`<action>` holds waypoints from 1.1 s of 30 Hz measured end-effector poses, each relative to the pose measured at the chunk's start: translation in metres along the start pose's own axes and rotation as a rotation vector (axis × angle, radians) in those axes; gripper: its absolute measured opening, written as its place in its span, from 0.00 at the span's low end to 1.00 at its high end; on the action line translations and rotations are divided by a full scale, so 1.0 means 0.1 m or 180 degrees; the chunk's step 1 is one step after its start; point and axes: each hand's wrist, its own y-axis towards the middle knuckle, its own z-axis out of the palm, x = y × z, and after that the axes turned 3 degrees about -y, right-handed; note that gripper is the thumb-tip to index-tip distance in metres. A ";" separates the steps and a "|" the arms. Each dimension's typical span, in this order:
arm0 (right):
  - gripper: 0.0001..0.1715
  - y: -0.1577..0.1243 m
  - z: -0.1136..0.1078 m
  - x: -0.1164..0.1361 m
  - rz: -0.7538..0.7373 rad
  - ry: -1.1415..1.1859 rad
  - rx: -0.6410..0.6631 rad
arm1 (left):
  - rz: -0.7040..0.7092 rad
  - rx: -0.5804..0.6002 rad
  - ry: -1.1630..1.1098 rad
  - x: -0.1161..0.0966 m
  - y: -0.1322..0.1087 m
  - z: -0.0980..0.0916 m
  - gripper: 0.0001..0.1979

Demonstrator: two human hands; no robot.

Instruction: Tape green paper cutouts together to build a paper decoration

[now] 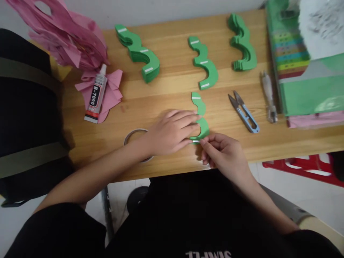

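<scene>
The left hand (173,132) lies flat, fingers spread, over a smooth green cutout (204,127) on the wood-grained table (166,89), near its front edge; it presses without gripping. The right hand (224,150) is closed in a pinch, thumb against forefinger, at the end of a narrow white strip (196,142) on the cutout's lower tip. Whether it nips the strip alone or the cutout too cannot be told.

Beyond lie a thick left stack (154,64), a middle piece (212,73) and a right stack (251,57), all with the same wavy, scalloped outline; the first two bear white strips. Metal-bladed snips (248,118) rest open beside a slim clear tool (268,89), its type hard to make out. A metallic tube (97,91) lies on folded pink pieces (111,95).

The left fingers hide the cutout's middle, the forearm covers part of a thin ring (131,133), and the frame cuts off a green pack (309,93).
</scene>
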 end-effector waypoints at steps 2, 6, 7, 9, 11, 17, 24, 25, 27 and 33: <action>0.20 0.01 -0.04 0.02 0.0018 0.0085 -0.0024 | -0.0005 -0.0033 0.0020 -0.01 0.00 0.00 0.14; 0.21 0.12 -0.15 0.14 -0.0377 0.0314 -0.0538 | 0.0099 -0.0192 0.0145 -0.03 -0.03 0.01 0.14; 0.21 0.17 -0.18 0.18 -0.0487 0.0328 -0.0633 | 0.0113 -0.0231 0.0175 -0.03 -0.03 0.01 0.14; 0.21 0.29 -0.20 0.25 -0.0574 0.0305 -0.0585 | 0.0095 -0.0280 0.0214 -0.04 -0.04 0.02 0.13; 0.21 0.39 -0.20 0.30 -0.0540 0.0246 -0.0371 | 0.0033 -0.0305 0.0218 -0.05 -0.04 0.02 0.13; 0.17 0.48 -0.14 0.29 -0.0380 0.0130 -0.0113 | -0.0058 -0.0451 0.0335 -0.08 -0.03 0.01 0.13; 0.15 0.49 -0.13 0.26 -0.0205 0.0044 -0.0064 | -0.0014 -0.0422 0.0560 -0.10 -0.04 0.03 0.14; 0.15 0.50 -0.13 0.26 -0.0202 0.0039 -0.0057 | -0.0009 -0.0420 0.0585 -0.10 -0.04 0.03 0.15; 0.15 0.50 -0.13 0.26 -0.0214 0.0029 -0.0040 | -0.0015 -0.0417 0.0622 -0.11 -0.04 0.04 0.16; 0.12 0.50 -0.12 0.26 -0.0218 0.0000 -0.0067 | 0.0005 -0.0426 0.0908 -0.11 -0.03 0.03 0.21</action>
